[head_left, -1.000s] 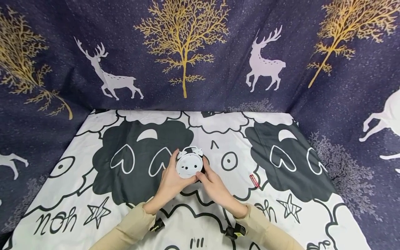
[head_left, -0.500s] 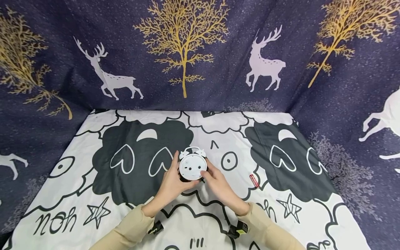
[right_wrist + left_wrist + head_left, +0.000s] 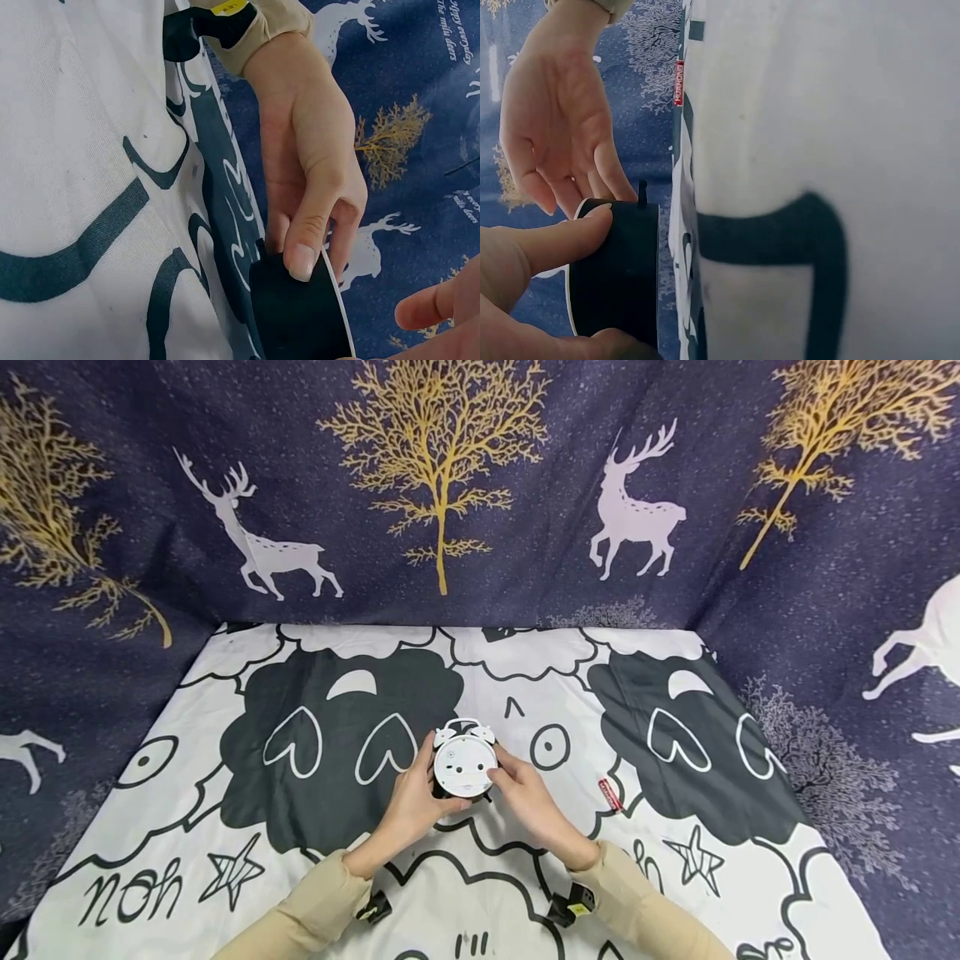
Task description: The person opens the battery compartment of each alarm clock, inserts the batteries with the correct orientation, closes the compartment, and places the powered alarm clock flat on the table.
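Observation:
A twin-bell alarm clock (image 3: 462,758) is held just above the cloth, its white back towards the head camera. My left hand (image 3: 412,799) grips its left side and lower edge, with the thumb across the black casing (image 3: 626,270) in the left wrist view. From the other side my right hand (image 3: 528,797) holds it, thumb on the back by a small dark knob (image 3: 481,767) and fingers along the right side. A short black foot (image 3: 643,193) sticks out of the casing. The dial faces away, hidden.
A white cloth (image 3: 510,893) with black cartoon drawings covers the table. A small red tag (image 3: 611,794) lies to the right of the hands. Dark blue curtains (image 3: 510,552) with deer and golden trees surround the table. Each wrist carries a black strap-on device (image 3: 573,906).
The clock has shifted a little right and towards me, and its back has tilted. My right thumb has moved from the clock's lower edge up to the knob area.

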Demonstrator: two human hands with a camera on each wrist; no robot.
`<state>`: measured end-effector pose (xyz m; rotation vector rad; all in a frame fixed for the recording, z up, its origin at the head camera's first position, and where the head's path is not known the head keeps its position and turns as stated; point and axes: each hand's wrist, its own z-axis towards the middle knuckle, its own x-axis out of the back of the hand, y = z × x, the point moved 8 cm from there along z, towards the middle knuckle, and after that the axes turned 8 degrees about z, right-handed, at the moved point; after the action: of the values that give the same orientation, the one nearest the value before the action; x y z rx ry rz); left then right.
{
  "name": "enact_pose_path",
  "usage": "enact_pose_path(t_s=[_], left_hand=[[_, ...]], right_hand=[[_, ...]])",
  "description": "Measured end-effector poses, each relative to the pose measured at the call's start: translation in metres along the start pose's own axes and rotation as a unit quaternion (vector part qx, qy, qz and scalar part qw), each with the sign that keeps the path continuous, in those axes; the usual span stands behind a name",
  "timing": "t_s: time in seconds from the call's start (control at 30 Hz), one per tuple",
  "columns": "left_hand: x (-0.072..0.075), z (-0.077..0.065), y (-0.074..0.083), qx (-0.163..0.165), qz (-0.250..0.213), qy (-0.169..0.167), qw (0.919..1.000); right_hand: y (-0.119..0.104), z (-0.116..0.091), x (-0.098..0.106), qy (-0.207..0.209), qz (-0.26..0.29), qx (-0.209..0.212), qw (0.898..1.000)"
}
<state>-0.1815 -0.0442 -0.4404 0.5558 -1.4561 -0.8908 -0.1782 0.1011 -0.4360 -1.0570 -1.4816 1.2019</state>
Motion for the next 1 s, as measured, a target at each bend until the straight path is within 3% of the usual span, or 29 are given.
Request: enact_pose_path(t_s=[0.47, 0.73, 1.0], left_hand=[[-0.006, 0.003, -0.012, 0.033, -0.019, -0.023, 0.999], [-0.01, 0.006, -0.016, 0.051, -0.071, -0.037, 0.9956], [-0.011, 0.006, -0.017, 0.046, -0.018, -0.037, 0.9981]], right_hand=[[0.009, 0.002, -0.003, 0.0, 0.016, -0.021, 1.0], [0.008, 0.001, -0.002, 0.008, 0.033, -0.021, 0.999], [0.014, 0.002, -0.003, 0.002, 0.024, -0.025, 0.999]])
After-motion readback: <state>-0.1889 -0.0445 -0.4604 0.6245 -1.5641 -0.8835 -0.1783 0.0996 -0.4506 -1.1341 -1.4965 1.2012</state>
